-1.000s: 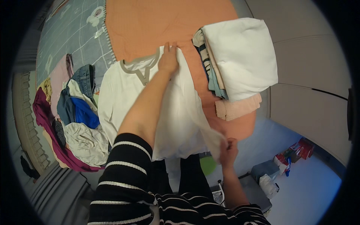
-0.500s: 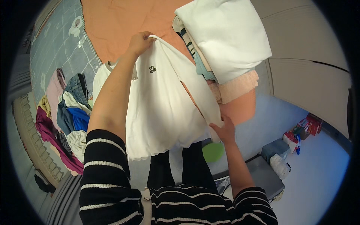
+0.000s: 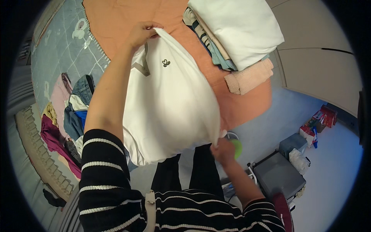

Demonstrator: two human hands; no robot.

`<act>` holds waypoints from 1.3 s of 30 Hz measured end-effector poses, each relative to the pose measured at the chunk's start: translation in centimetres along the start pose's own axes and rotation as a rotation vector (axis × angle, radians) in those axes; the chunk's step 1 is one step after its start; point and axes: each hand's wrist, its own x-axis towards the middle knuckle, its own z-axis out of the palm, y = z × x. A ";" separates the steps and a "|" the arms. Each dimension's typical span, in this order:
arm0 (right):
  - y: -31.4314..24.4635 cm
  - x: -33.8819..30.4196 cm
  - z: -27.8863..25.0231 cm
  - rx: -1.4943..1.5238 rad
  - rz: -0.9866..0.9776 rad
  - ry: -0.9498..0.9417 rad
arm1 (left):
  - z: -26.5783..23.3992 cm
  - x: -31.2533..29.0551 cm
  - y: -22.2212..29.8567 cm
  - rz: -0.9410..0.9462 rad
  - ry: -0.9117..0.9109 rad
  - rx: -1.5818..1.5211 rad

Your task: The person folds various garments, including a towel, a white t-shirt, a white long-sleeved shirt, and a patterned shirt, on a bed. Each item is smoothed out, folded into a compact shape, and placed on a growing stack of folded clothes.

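A white shirt (image 3: 174,96) with a small dark emblem and a grey-edged collar hangs stretched between my hands above the orange bed cover. My left hand (image 3: 145,34) pinches it at the top, near the shoulder, with fingers closed on the cloth. Lower down, my right hand (image 3: 224,150) grips the bottom corner of the shirt at its right side. The shirt's lower edge droops in front of my legs, and its far side is hidden by my left forearm.
A stack of folded clothes (image 3: 239,34), white on top, lies at the far right of the orange cover (image 3: 127,11). Beside it is a folded peach towel (image 3: 251,77). Loose clothes (image 3: 62,116) are heaped at left. A grey case (image 3: 280,174) stands on the floor at right.
The shirt's right side is drawn taut and the fold with the gap has closed. My right hand moved down and slightly left; my left hand rose a little.
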 end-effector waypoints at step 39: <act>-8.8 -3.5 3.8 0.719 -0.409 -0.348 | -7.6 -6.0 -10.2 -0.394 0.363 -0.026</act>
